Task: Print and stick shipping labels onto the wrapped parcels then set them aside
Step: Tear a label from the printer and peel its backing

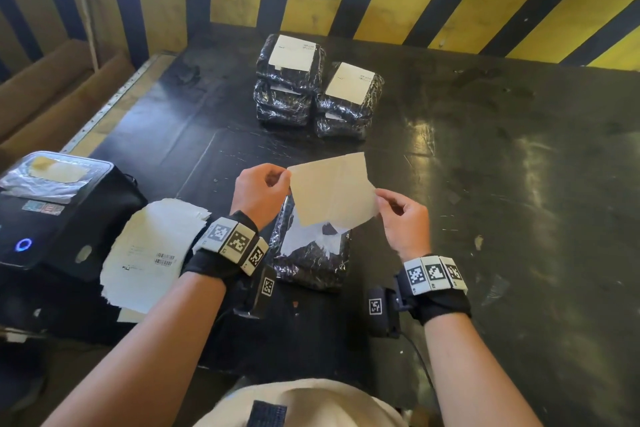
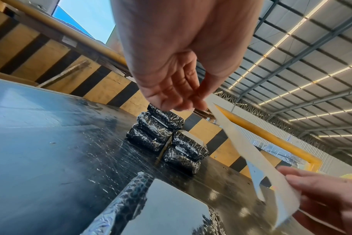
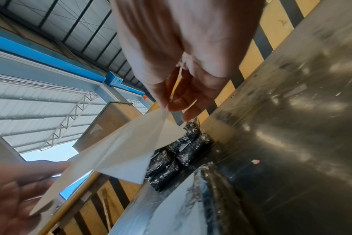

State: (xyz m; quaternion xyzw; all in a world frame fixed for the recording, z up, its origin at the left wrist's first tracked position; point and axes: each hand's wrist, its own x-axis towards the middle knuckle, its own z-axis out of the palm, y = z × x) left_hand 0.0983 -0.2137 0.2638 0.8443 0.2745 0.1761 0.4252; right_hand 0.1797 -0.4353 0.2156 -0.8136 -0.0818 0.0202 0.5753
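Both hands hold a pale label sheet (image 1: 332, 189) in the air over a black wrapped parcel (image 1: 311, 267) that lies on the dark table (image 1: 485, 184). My left hand (image 1: 285, 177) pinches the sheet's upper left corner, and my right hand (image 1: 379, 198) pinches its right edge. In the right wrist view the sheet (image 3: 120, 152) shows two layers parting near my right hand (image 3: 171, 109). The left wrist view shows my left hand (image 2: 191, 105) pinching the sheet (image 2: 251, 159), with a white patch on the parcel (image 2: 120, 206) below.
Several labelled black parcels (image 1: 311, 87) are stacked at the back of the table. A black label printer (image 1: 59, 215) with a blue light sits at the left, and a pile of loose white sheets (image 1: 149, 250) lies beside it. A yellow-and-black striped wall (image 1: 381, 0) stands behind.
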